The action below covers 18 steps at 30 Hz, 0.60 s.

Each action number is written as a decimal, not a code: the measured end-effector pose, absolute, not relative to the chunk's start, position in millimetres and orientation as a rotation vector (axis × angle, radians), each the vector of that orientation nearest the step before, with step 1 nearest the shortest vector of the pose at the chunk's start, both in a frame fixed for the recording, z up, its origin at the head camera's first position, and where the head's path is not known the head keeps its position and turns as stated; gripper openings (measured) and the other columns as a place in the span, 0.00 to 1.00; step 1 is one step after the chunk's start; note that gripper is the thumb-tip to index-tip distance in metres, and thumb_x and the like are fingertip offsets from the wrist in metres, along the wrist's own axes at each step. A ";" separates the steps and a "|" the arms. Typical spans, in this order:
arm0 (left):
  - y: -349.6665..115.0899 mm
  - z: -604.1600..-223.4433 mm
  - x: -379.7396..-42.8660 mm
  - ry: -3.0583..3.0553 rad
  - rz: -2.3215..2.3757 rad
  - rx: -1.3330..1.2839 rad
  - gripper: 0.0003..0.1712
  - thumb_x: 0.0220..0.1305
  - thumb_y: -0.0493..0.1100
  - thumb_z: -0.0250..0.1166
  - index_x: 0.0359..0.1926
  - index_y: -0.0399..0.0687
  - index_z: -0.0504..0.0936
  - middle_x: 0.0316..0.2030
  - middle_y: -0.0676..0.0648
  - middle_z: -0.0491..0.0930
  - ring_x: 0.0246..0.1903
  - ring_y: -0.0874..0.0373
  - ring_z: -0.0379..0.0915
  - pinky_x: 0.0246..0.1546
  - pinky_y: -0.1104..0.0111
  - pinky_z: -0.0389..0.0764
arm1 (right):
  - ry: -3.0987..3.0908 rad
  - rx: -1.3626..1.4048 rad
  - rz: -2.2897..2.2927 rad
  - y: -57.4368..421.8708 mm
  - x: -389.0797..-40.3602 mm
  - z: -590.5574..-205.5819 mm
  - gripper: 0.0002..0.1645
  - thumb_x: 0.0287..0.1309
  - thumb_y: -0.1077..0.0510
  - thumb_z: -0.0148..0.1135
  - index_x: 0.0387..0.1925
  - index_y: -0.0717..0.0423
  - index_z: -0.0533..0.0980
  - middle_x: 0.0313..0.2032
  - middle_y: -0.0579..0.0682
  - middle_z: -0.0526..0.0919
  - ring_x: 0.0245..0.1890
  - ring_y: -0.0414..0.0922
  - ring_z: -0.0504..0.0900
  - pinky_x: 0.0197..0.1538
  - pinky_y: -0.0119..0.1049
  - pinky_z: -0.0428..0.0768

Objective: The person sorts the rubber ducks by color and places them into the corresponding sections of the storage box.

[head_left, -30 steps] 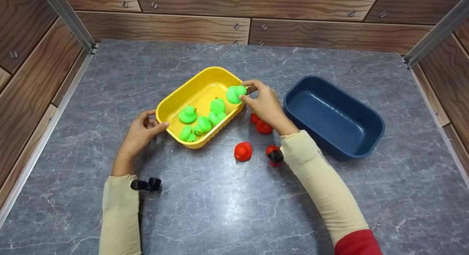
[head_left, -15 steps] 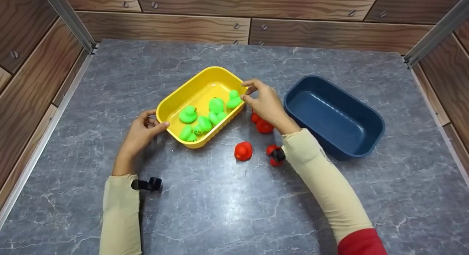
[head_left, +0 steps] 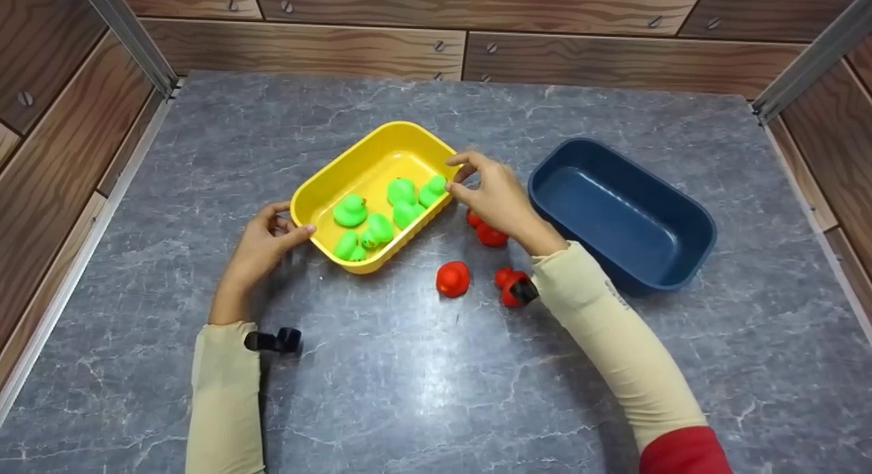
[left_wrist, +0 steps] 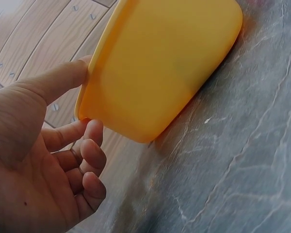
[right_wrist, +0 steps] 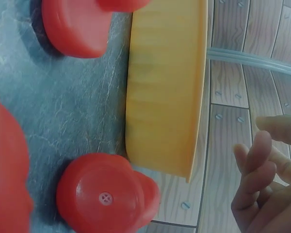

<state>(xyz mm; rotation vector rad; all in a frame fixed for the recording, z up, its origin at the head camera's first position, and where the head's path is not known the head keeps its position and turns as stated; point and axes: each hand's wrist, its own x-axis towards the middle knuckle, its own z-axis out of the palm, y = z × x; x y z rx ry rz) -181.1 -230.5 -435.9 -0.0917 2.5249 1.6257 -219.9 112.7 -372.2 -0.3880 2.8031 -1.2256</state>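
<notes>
A yellow tub [head_left: 368, 178] holds several green rubber ducks [head_left: 350, 211] in the head view. My left hand [head_left: 262, 242] pinches its near-left corner, thumb over the rim; the left wrist view shows the thumb and fingers on the tub's end [left_wrist: 155, 73]. At the opposite end, my right hand [head_left: 501, 196] hovers by the rim, thumb and forefinger apart with nothing between them. Just inside that rim lies one green duck [head_left: 430, 192], close to the thumb tip. The right wrist view shows loosely bent fingers [right_wrist: 254, 189] beyond the tub's side.
Right of the tub stands a dark blue tub [head_left: 606, 218] with nothing in it. Red rubber ducks lie between: one in front [head_left: 453, 279], another partly behind the right wrist camera [head_left: 507, 281], a third below the right hand [head_left: 490, 233]. Wood-patterned walls [head_left: 306, 48] enclose the table.
My right hand has let go of a green duck, which dropped into the yellow tub and settled against its near-right side. The left hand stays on the rim.
</notes>
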 end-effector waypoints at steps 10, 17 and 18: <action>-231.3 -432.5 -179.4 2.569 1.539 -0.022 0.37 0.64 0.49 0.64 0.66 0.34 0.63 0.37 0.48 0.72 0.32 0.63 0.66 0.31 0.77 0.69 | 2.785 -0.389 -1.242 117.3 -209.2 -367.9 0.22 0.63 0.54 0.62 0.58 0.51 0.74 0.43 0.51 0.82 0.15 0.38 0.68 0.22 0.28 0.68; -230.0 -430.4 -178.6 2.646 1.455 -0.065 0.39 0.63 0.53 0.64 0.67 0.38 0.63 0.52 0.36 0.72 0.51 0.48 0.67 0.51 0.64 0.70 | 2.765 -0.305 -1.279 132.2 -204.2 -367.8 0.23 0.63 0.52 0.62 0.58 0.51 0.74 0.45 0.52 0.82 0.17 0.43 0.74 0.22 0.27 0.71; -229.7 -429.7 -178.1 2.665 1.455 -0.065 0.38 0.63 0.53 0.64 0.67 0.38 0.63 0.54 0.35 0.71 0.53 0.46 0.66 0.54 0.60 0.69 | 2.752 -0.292 -1.302 135.0 -203.7 -367.9 0.22 0.63 0.53 0.62 0.58 0.51 0.74 0.45 0.52 0.82 0.18 0.45 0.76 0.22 0.27 0.72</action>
